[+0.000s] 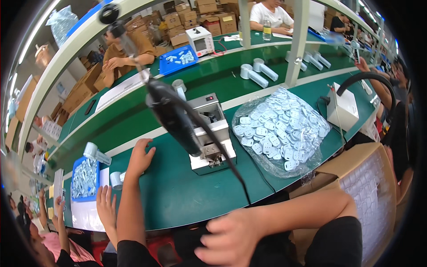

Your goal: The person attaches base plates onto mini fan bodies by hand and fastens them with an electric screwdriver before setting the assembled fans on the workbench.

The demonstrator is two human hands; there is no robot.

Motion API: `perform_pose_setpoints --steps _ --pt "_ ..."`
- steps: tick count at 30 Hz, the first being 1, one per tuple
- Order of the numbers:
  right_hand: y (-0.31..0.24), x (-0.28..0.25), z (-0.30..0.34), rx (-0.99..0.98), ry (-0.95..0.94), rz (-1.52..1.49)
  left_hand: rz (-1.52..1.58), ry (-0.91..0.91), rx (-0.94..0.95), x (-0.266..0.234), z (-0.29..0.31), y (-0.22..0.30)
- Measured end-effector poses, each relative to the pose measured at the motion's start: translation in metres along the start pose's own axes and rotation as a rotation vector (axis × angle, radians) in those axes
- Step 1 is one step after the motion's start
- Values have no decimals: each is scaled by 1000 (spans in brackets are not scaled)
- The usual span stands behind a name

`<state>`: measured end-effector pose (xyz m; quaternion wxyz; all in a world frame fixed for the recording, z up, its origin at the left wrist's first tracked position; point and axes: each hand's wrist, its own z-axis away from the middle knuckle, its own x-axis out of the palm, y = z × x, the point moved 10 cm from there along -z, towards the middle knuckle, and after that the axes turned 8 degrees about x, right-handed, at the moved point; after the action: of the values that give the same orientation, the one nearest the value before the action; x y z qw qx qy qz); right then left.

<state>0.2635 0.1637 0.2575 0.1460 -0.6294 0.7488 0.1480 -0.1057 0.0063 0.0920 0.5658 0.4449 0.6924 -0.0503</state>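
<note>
Bright ceiling tubes (37, 30) — curved edges, dark corners, slight blur.

A pale, round-headed plastic part (116, 180) is lying left of the left hand (141, 158), its handle (123, 177) ducking behind the forearm (131, 204); a black corded tool (172, 119) is hanging tilted to that hand's right!

The worktop (178, 200) is deep green; the heaped small plates (278, 129) and the round-headed handle (116, 180) are pale blue; the hanging power driver (171, 115) is black; the tray (98, 178) is bright blue; the cardboard box (327, 171) is tan; the wearer's sleeves (336, 244) are plain black.
</note>
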Motion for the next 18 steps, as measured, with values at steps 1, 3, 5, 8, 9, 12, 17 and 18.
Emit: perform_pose_setpoints --steps 1,3,5,8,9,12,17,18 --pt "-6 -11 6 -96 95 -5 -18 6 29 12 -18 0" --pt "16 -19 11 122 15 69 -3 49 -31 35 -47 0" --pt "45 -37 10 264 -293 288 -155 173 360 36 -61 -50" --pt "142 -95 106 1008 -305 531 -307 199 475 67 -105 -10" --pt "160 -108 148 1128 -343 627 -259 90 415 79 -127 -15" --pt "174 -112 215 1294 -746 737 -390 51 460 109 -156 30" --pt "183 -103 241 1291 -853 684 -729 -1 529 133 -190 40" --pt "185 -101 246 1275 -870 659 -767 -81 440 139 -199 24"
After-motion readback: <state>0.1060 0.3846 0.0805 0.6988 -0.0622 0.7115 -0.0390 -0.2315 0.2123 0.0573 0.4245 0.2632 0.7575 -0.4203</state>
